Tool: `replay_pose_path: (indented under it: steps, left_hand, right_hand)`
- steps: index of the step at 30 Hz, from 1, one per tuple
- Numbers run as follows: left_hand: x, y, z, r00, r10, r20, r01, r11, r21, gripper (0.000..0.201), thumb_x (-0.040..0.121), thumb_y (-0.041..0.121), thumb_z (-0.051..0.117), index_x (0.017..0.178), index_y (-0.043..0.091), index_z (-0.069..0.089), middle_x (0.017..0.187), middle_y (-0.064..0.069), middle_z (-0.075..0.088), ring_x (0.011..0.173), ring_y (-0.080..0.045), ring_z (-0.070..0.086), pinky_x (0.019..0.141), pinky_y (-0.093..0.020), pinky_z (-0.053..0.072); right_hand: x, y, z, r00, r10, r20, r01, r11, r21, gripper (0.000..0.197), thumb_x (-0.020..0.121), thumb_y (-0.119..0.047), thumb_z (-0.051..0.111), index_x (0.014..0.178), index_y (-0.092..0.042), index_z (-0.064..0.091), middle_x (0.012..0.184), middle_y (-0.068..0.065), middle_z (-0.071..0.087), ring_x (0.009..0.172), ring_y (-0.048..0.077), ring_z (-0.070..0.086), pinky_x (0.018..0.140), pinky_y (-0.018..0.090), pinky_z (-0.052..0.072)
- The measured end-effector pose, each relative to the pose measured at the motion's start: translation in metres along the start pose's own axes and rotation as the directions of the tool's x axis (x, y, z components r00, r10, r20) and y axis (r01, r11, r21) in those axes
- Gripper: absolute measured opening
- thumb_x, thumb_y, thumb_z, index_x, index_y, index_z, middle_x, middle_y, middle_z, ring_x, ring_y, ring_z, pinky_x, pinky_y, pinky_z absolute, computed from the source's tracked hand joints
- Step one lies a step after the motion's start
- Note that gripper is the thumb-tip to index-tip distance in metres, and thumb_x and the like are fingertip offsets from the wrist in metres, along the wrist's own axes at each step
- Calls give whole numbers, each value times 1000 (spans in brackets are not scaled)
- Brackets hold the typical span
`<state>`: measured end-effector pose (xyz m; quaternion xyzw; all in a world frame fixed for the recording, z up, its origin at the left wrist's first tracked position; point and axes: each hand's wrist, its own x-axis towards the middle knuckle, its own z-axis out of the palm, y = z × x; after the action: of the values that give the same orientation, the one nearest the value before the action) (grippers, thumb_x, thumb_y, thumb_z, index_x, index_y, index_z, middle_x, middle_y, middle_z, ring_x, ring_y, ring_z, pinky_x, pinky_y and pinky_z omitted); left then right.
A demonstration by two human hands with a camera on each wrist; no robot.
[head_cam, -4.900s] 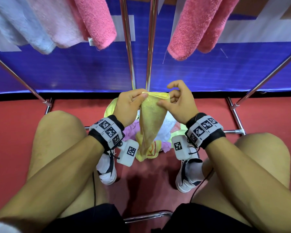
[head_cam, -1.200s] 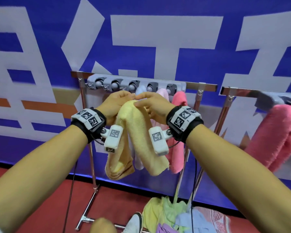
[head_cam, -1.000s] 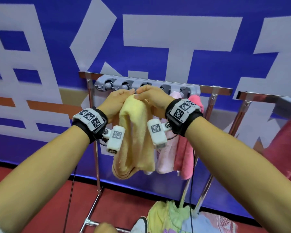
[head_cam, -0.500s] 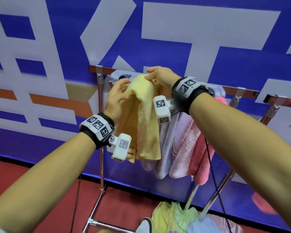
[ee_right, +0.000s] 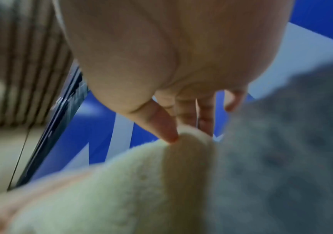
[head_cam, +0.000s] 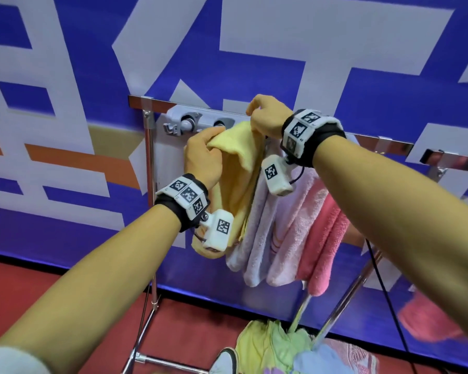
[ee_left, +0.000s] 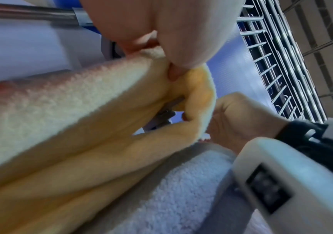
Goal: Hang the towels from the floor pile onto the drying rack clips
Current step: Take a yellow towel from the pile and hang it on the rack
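Observation:
A yellow towel [head_cam: 238,168] hangs folded at the grey clip bar [head_cam: 200,120] on the rack's top rail. My left hand [head_cam: 204,155] grips its upper left fold, thumb and fingers curled round the cloth [ee_left: 121,95]. My right hand [head_cam: 265,117] pinches the towel's top right edge [ee_right: 183,142] just below the rail. One bare clip [head_cam: 187,122] shows to the left of the towel; the clip behind the towel is mostly hidden. The floor pile [head_cam: 276,346] of yellow, green and blue towels lies below.
A lilac towel [head_cam: 262,228], a pale pink one [head_cam: 295,233] and a deep pink one [head_cam: 327,238] hang to the right on the same bar. A chrome upright [head_cam: 149,201] stands left of my hands. A second rack [head_cam: 454,160] is at right, and a blue and white banner [head_cam: 308,63] hangs behind.
Since five seconds ago I lifted the yellow towel from the floor pile up to the clip bar. Over the last second both hands carried it upward and left toward the end clips.

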<state>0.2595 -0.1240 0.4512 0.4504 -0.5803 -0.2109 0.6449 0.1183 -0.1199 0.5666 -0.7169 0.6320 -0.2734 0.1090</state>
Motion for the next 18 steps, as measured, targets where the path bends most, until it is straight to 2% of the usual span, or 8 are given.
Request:
replay_pose_path:
  steps: [2, 3, 4, 6, 8, 11, 14, 18]
  left_hand:
    - [0, 2, 7, 1000, 10, 5, -10, 1000, 2, 51, 77, 1, 46, 115, 22, 73, 110, 3, 72, 106, -15, 66, 97, -29, 53]
    - [-1, 1, 10, 1000, 26, 15, -26, 1000, 1, 52, 76, 3, 44, 115, 22, 73, 112, 2, 73, 107, -16, 66, 99, -33, 53]
    - [-2, 1, 13, 999, 43, 28, -43, 999, 6, 53, 75, 4, 43, 116, 20, 73, 114, 0, 73, 108, -17, 65, 100, -36, 52]
    - [-4, 1, 14, 995, 70, 66, -71, 997, 19, 55, 74, 7, 42, 120, 17, 71, 116, -2, 71, 106, -18, 65, 98, -35, 52]
    - [-7, 5, 15, 986, 89, 139, -94, 995, 34, 56, 73, 4, 46, 123, 16, 68, 114, 1, 69, 102, -13, 62, 95, -29, 51]
    - [-10, 9, 12, 968, 73, 241, -90, 994, 60, 65, 67, 4, 48, 129, 18, 62, 115, 3, 64, 104, -9, 57, 90, -20, 45]
    - [-9, 9, 8, 951, 84, 297, -97, 995, 29, 70, 60, 8, 46, 128, 17, 62, 114, 2, 63, 106, -16, 59, 93, -29, 48]
    - [-12, 11, 8, 954, 43, 296, -44, 999, -3, 55, 69, 12, 56, 124, 20, 62, 112, 5, 63, 101, -15, 61, 89, -32, 52]
  right_hand:
    - [-3, 5, -1, 998, -59, -11, 53, 955, -291, 37, 80, -16, 49, 116, -21, 55, 109, 1, 61, 98, 26, 56, 87, 35, 39]
    - [-5, 7, 0, 997, -75, 15, 76, 944, -321, 39, 79, -17, 52, 117, -23, 56, 114, 1, 62, 101, 26, 57, 85, 34, 40]
    - [-5, 11, 1, 995, -87, 45, 96, 950, -296, 39, 79, -17, 54, 117, -23, 58, 117, 2, 63, 101, 25, 58, 82, 31, 43]
    - [-9, 15, 6, 992, -111, 66, 124, 963, -238, 33, 79, -17, 58, 111, -23, 61, 111, -1, 65, 99, 23, 61, 79, 31, 49]
    - [-14, 19, 12, 987, -150, 56, 159, 957, -243, 30, 78, -19, 59, 106, -28, 63, 100, -8, 65, 98, 21, 64, 84, 36, 54]
    - [-22, 21, 19, 982, -185, 47, 191, 933, -304, 37, 76, -19, 60, 112, -29, 65, 95, -12, 65, 98, 19, 63, 91, 39, 52]
    - [-27, 24, 20, 979, -201, 24, 199, 937, -287, 38, 77, -22, 61, 113, -30, 65, 92, -13, 64, 100, 18, 62, 94, 41, 49]
    - [-34, 27, 20, 973, -227, 42, 229, 934, -274, 38, 77, -24, 60, 115, -31, 63, 93, -12, 69, 103, 16, 62, 93, 38, 50]
